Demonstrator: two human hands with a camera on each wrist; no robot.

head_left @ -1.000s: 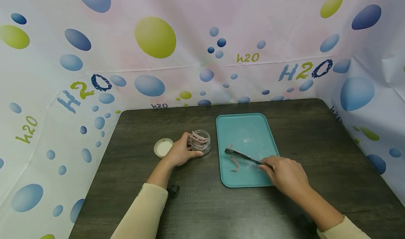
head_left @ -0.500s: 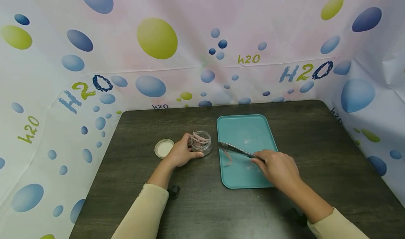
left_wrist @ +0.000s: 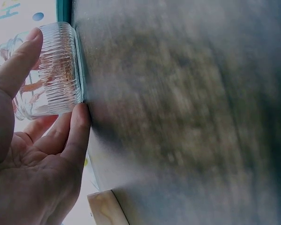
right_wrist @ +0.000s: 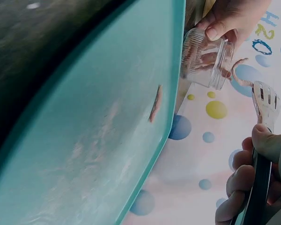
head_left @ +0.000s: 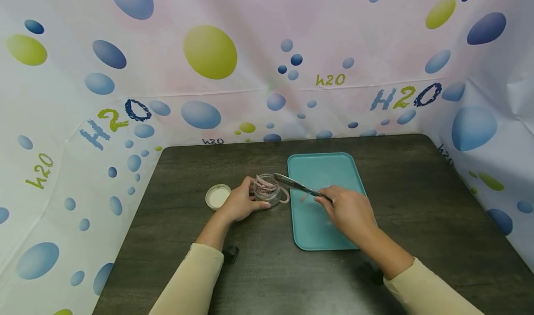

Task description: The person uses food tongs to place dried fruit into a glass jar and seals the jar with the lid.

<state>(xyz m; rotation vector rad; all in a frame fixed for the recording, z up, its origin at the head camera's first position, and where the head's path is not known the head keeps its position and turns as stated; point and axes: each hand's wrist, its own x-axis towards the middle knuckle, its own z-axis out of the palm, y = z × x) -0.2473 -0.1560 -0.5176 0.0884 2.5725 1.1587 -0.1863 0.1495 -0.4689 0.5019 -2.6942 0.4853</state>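
Head view: right hand (head_left: 348, 208) gripping metal tongs (head_left: 297, 185), now carried from the teal tray (head_left: 321, 234) to the glass jar (head_left: 267, 190), pink strip (head_left: 285, 197) dangling at its rim, left wrist view: left hand (left_wrist: 33, 154) curled round the unmoved jar (left_wrist: 51, 77), right wrist view: one strip (right_wrist: 155, 103) left on the tray (right_wrist: 84, 140).

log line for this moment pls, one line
left hand holds jar | right hand grips tongs | strip at jar rim | one strip on tray

I'm holding the ribbed glass jar (head_left: 267, 189) upright just left of the tray's left edge; my tongs (head_left: 298, 186) are dangling a pink strip (head_left: 285, 197) at its rim.
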